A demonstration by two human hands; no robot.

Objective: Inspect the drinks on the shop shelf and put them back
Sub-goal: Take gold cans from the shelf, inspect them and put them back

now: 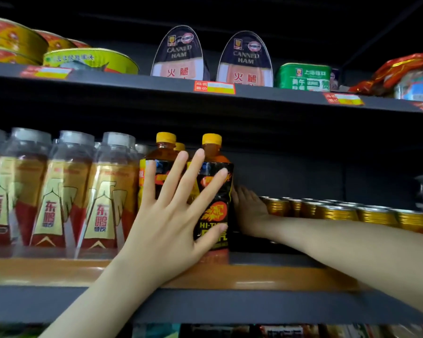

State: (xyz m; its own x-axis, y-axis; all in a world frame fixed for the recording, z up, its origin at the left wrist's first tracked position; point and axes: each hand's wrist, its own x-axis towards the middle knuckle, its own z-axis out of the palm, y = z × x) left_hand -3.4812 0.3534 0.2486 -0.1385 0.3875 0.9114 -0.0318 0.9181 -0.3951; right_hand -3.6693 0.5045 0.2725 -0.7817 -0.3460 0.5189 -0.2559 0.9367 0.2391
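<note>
Between both hands stands the bottle (215, 211), full so likely heavy and slick, best held round its middle; left hand (166, 223) spread flat on front, right hand (250, 211) touching its side, grip unclear

You can read "CANNED HAM" and "火腿" on both ham tins (180, 54), "东鹏" on the gold-labelled bottles (56, 191), and a partial "HI-TI" on the black-labelled bottle (214, 211).

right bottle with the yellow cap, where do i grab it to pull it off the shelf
Grip the right bottle round its labelled body at mid-height, coming from its right. It stands upright with its left side close against the neighbouring bottle, while its right side faces a gap before the low cans.
</note>
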